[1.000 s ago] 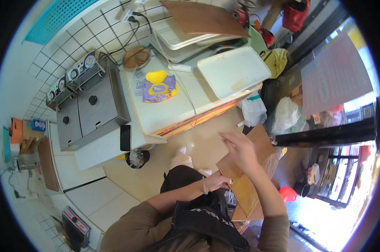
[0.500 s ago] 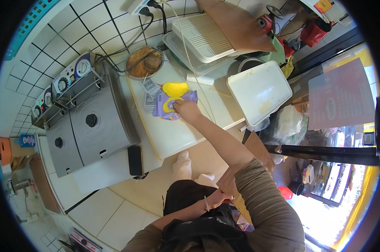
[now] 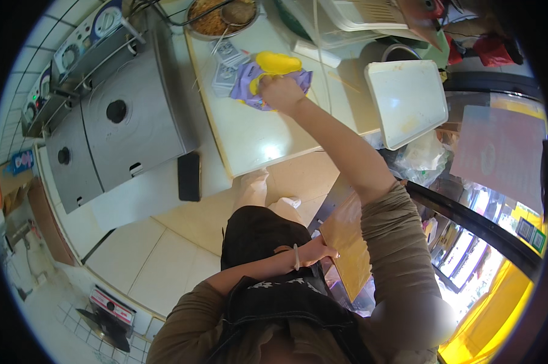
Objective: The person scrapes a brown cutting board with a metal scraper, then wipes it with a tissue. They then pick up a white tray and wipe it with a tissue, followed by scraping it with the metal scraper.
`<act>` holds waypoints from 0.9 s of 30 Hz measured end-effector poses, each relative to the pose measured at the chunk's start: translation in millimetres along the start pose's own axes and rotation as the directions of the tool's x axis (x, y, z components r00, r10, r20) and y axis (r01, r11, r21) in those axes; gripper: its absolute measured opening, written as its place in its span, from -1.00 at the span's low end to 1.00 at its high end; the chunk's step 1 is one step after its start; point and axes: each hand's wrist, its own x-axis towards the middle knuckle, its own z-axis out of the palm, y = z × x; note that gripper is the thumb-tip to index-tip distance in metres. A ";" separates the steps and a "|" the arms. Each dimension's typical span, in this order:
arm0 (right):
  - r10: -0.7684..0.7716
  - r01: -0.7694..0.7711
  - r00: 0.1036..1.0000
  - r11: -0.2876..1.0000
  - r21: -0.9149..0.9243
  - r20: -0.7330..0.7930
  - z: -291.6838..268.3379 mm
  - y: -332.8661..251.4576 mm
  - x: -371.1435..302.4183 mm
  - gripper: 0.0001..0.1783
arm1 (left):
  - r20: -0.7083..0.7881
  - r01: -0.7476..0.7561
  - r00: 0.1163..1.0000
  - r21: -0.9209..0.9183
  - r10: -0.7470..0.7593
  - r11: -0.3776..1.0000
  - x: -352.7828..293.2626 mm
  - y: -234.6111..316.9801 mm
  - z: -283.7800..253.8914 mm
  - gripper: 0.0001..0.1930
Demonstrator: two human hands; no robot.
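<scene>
A purple pack of wet wipes (image 3: 299,80) lies on the pale worktop (image 3: 274,133), its yellow lid (image 3: 278,62) flipped up. My right hand (image 3: 281,95) reaches over it with the fingers curled down at the opening; whatever they pinch is hidden beneath the hand. Low in front of my body, my left hand (image 3: 318,250) is closed at the edge of a flat brown board (image 3: 348,252), which hangs tilted beside my apron. Clear plastic boxes (image 3: 227,64) sit just left of the pack.
Left of the worktop stands a steel double fryer (image 3: 137,115) with black-knobbed lids and a phone (image 3: 190,176) at its corner. Behind are a bowl of brown food (image 3: 210,18) and stacked trays (image 3: 359,15). A white tray (image 3: 406,100) overhangs on the right.
The view has tilted, so the worktop sits higher in the picture. My right hand stays at the wipes pack, fingers more curled. My left hand still grips the board, now showing more broadly.
</scene>
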 end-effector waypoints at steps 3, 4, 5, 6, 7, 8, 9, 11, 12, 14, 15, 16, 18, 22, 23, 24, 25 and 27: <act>-0.017 0.017 1.000 1.000 -0.026 -0.003 -16.9 1.6 -8.3 -0.85 | 0.044 0.000 0.999 0.038 -0.001 0.999 2.6 -9.3 -1.3 -0.51; -0.058 0.054 0.994 0.998 -0.038 -0.090 -22.4 6.8 -14.1 -0.84 | 0.025 -0.017 1.000 0.057 0.016 0.998 2.4 -10.0 -1.4 -0.52; -0.061 0.061 0.996 0.998 0.000 -0.069 -26.4 7.9 -12.1 -0.83 | 0.003 -0.044 0.999 0.064 0.044 0.997 3.4 -12.0 0.1 -0.52; -0.049 0.050 0.998 0.998 0.030 -0.042 -30.1 11.9 -12.5 -0.82 | -0.009 -0.057 0.998 0.081 0.058 0.995 4.1 -13.5 1.1 -0.52; -0.032 0.033 0.999 0.999 0.042 -0.017 -33.2 12.2 -14.4 -0.82 | -0.001 -0.068 0.998 0.070 0.068 0.995 4.1 -15.8 0.6 -0.51; -0.013 0.013 1.000 0.999 0.047 0.010 -39.2 13.6 -17.0 -0.82 | -0.010 -0.074 0.997 0.076 0.075 0.994 2.9 -13.5 2.8 -0.51; 0.007 -0.009 0.999 0.999 0.052 0.037 -44.3 12.5 -17.9 -0.83 | -0.019 -0.079 0.997 0.083 0.081 0.993 1.0 -10.4 6.2 -0.50; 0.068 -0.081 0.990 0.991 0.104 0.124 -60.7 6.8 -19.9 -0.83 | -0.015 -0.099 0.995 0.070 0.100 0.993 0.3 -11.6 8.6 -0.49; 0.093 -0.116 0.981 0.985 0.128 0.168 -70.6 3.4 -20.2 -0.83 | -0.006 -0.116 0.993 0.046 0.117 0.992 2.5 -13.8 7.7 -0.48; 0.193 -0.200 0.979 0.967 0.159 0.063 -92.3 0.4 -24.5 -0.86 | -0.008 -0.133 0.991 0.013 0.133 0.991 1.8 -14.9 8.5 -0.48; 0.243 -0.241 0.970 0.953 0.183 0.012 -96.1 -0.2 -26.9 -0.87 | -0.020 -0.132 0.991 0.004 0.132 0.991 -0.7 -12.3 11.0 -0.49; 0.201 -0.203 0.979 0.963 0.176 0.027 -82.8 -0.7 -30.5 -0.86 | -0.031 -0.131 0.991 -0.004 0.131 0.991 -2.7 -11.6 12.3 -0.49; 0.139 -0.143 0.989 0.980 0.140 0.041 -64.4 2.3 -34.7 -0.85 | -0.032 -0.105 0.994 0.041 0.107 0.994 4.5 -14.9 6.0 -0.49; 0.242 -0.236 0.970 0.960 0.154 -0.026 -90.4 0.3 -38.3 -0.85 | -0.102 -0.217 0.972 -0.055 0.211 0.975 -6.7 -11.1 22.9 -0.52; 0.261 -0.250 0.965 0.946 0.209 -0.028 -99.4 -3.8 -46.1 -0.86 | -0.076 -0.156 0.985 0.008 0.156 0.988 3.1 -19.0 12.1 -0.56; 0.272 -0.252 0.961 0.933 0.258 -0.045 -114.9 -1.6 -44.8 -0.87 | -0.068 -0.173 0.983 -0.002 0.172 0.985 1.2 -17.3 12.1 -0.58; 0.283 -0.251 0.957 0.918 0.308 -0.062 -124.5 1.1 -40.8 -0.87 | -0.061 -0.188 0.980 -0.012 0.187 0.982 -2.0 -17.3 13.8 -0.60; 0.232 -0.240 0.970 0.953 0.183 0.067 -114.1 8.3 -44.6 -0.83 | -0.048 -0.130 0.990 -0.002 0.130 0.991 -7.2 -13.5 16.6 -0.62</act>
